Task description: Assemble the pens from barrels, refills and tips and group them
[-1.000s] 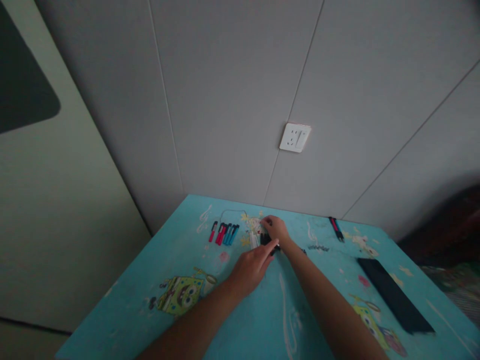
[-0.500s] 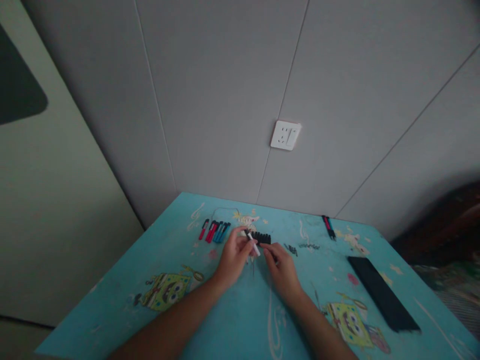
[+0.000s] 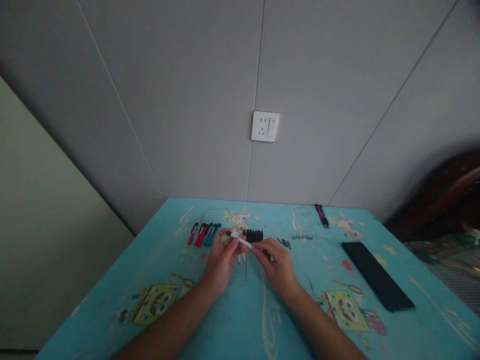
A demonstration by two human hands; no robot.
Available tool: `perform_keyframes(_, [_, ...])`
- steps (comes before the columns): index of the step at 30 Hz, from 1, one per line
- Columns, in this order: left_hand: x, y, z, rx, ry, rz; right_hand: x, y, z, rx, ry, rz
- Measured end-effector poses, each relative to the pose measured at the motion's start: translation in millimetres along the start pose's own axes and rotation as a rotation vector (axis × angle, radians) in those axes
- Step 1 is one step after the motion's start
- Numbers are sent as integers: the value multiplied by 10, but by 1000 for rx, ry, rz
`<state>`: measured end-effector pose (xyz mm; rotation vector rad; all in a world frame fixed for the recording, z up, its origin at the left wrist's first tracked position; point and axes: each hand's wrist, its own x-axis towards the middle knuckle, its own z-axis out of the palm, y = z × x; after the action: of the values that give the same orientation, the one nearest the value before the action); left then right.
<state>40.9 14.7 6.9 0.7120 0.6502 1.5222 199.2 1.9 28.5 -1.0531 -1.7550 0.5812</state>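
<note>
A white marker (image 3: 244, 243) with a dark end lies slanted between the fingers of my left hand (image 3: 220, 262), which is closed on it. My right hand (image 3: 277, 264) is pinched at the marker's right end, its fingertips touching it or nearly so. Whatever small piece sits in that pinch is hidden by the fingers. Just behind the marker stands a row of black caps (image 3: 255, 235). Left of my left hand lie red markers (image 3: 200, 235) and blue markers (image 3: 212, 234), all with dark ends.
Small black pieces (image 3: 285, 243) lie right of the caps, with a row of tiny dark pieces (image 3: 302, 237) beyond. Two or so pens (image 3: 321, 216) rest near the wall. A flat black case (image 3: 377, 275) lies at the right on the blue cartoon-printed table (image 3: 240, 330).
The marker in my left hand has turned from steep to nearly level. My right fingertips have come to its right end. The camera view has swung slightly right.
</note>
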Motion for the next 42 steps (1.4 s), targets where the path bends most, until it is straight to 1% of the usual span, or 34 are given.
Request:
perform_keyframes(12, [-13, -15, -32, -2, -45, -45, 7, 14, -21, -2, -17, 26])
perform_keyframes(15, [5, -27, -46, -19, -30, -72, 9, 22, -22, 3, 19, 22])
perform_keyframes(19, [12, -60, -66, -13, -9, -150, 23, 70, -43, 13, 79, 12])
perform_keyframes(22, [-4, -71, -75, 29, -39, -179, 47, 101, -83, 27, 92, 23])
perform_keyframes(27, [-34, -36, -65, 53, -124, -211, 71, 85, -147, 62, 105, 103])
perform_keyframes(29, [-38, -32, -63, 98, -167, -237, 68, 68, -156, 81, 102, 115])
perform_keyframes(32, [-29, -40, -75, 238, -234, -250, 62, 55, -172, 88, 98, 98])
perform_keyframes(37, [13, -15, -119, 479, -312, -157, 74, 77, -217, 43, 36, 62])
perform_keyframes(39, [21, 3, -126, 526, -340, -128, 76, 89, -219, 26, -1, 53])
perform_keyframes(42, [15, 7, -117, 530, -378, -120, 66, 95, -201, 25, -54, 32])
